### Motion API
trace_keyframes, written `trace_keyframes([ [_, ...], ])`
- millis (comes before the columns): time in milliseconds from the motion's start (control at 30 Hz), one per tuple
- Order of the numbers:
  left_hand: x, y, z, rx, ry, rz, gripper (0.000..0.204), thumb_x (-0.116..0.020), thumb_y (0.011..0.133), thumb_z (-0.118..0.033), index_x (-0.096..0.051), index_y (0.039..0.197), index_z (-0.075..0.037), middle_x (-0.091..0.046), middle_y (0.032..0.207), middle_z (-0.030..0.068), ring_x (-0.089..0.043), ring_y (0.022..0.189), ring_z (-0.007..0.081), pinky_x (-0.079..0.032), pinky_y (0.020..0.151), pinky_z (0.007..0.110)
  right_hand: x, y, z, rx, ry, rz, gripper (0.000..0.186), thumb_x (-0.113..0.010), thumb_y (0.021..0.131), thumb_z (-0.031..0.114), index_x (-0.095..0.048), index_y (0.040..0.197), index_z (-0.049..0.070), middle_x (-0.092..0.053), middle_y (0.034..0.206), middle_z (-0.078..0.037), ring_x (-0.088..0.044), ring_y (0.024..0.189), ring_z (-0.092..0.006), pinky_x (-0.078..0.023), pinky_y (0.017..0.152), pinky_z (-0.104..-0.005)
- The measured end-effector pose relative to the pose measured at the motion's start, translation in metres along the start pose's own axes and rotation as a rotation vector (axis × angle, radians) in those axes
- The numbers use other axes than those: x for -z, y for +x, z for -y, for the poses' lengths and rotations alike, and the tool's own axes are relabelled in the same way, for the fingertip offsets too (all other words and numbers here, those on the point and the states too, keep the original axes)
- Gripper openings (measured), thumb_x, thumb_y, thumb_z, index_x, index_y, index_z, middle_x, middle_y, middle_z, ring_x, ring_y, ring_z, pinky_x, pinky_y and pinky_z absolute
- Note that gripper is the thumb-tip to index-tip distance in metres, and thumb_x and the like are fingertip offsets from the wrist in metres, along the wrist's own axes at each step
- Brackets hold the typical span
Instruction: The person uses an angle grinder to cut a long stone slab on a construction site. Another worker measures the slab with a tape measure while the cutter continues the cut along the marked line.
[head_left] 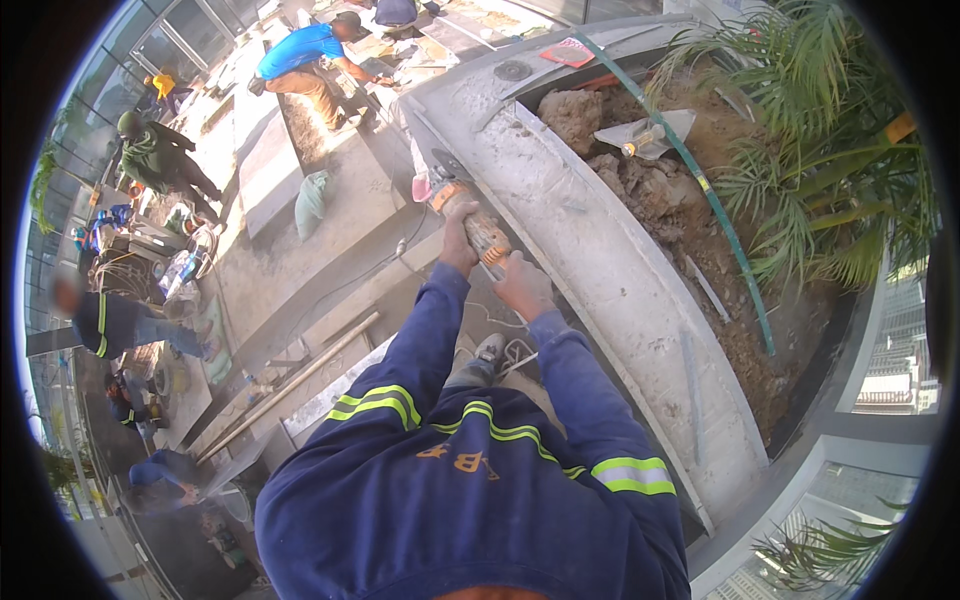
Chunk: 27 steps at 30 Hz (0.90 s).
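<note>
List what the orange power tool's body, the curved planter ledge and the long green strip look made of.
Power tool's body: probably hard plastic, moulded, orange with dusty-looking patches. Curved planter ledge: likely concrete or cement render; matte, grey and blotchy. Long green strip: perhaps metal or plastic; its even colour leaves this open.

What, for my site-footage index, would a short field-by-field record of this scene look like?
Left hand: grips the forward part of an orange power tool
Right hand: grips the tool's rear end
Tool head: at the edge of a curved grey wall; contact unclear
Behind wall: bed of soil
Across bed: long green strip
Plant: palm fronds over the bed
Co-workers: several, including one in a bright blue top, bent forward
</note>
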<state>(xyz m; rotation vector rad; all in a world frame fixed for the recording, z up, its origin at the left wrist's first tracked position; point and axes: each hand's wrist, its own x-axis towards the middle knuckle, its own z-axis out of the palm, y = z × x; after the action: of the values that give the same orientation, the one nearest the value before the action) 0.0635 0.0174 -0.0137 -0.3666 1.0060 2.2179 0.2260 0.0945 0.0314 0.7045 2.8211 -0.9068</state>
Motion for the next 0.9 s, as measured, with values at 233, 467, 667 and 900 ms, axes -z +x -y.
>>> trace_keyframes([
  [233,-0.006,-0.020,0.007,0.021,-0.020,-0.010,0.031,-0.069,0.083,-0.021,-0.056,0.106,-0.005,-0.062,0.089,0.0134,-0.066,0.074,0.0305,-0.059,0.069,0.048,0.011,-0.022,-0.001,0.002,-0.014,0.002,0.042,-0.073,0.084,0.029,-0.056,0.109,0.000,-0.074,0.095,-0.024,-0.074,0.092,-0.0391,-0.059,0.080,-0.0483],
  [467,-0.002,-0.025,0.011,0.017,-0.045,0.021,0.038,-0.071,0.082,-0.022,-0.052,0.110,-0.006,-0.059,0.091,0.0144,-0.066,0.079,0.0320,-0.058,0.068,0.050,0.007,-0.029,-0.009,0.023,0.026,0.006,0.049,-0.078,0.079,0.032,-0.053,0.108,0.001,-0.073,0.096,-0.026,-0.073,0.094,-0.0415,-0.059,0.081,-0.0489],
  [667,-0.003,-0.024,0.011,-0.004,-0.028,0.018,0.037,-0.070,0.083,-0.022,-0.050,0.111,-0.007,-0.057,0.094,0.0151,-0.066,0.081,0.0336,-0.058,0.069,0.052,0.006,-0.028,-0.010,0.005,0.032,0.005,0.047,-0.078,0.080,0.029,-0.052,0.108,0.002,-0.074,0.095,-0.024,-0.074,0.092,-0.0405,-0.059,0.080,-0.0486],
  [900,-0.005,-0.019,0.008,-0.024,-0.004,0.028,0.034,-0.068,0.084,-0.021,-0.052,0.111,-0.007,-0.060,0.095,0.0167,-0.066,0.081,0.0347,-0.058,0.070,0.052,0.001,-0.020,-0.011,0.025,0.074,-0.021,0.038,-0.073,0.081,0.023,-0.053,0.106,0.002,-0.073,0.096,-0.025,-0.073,0.091,-0.0408,-0.059,0.079,-0.0501],
])
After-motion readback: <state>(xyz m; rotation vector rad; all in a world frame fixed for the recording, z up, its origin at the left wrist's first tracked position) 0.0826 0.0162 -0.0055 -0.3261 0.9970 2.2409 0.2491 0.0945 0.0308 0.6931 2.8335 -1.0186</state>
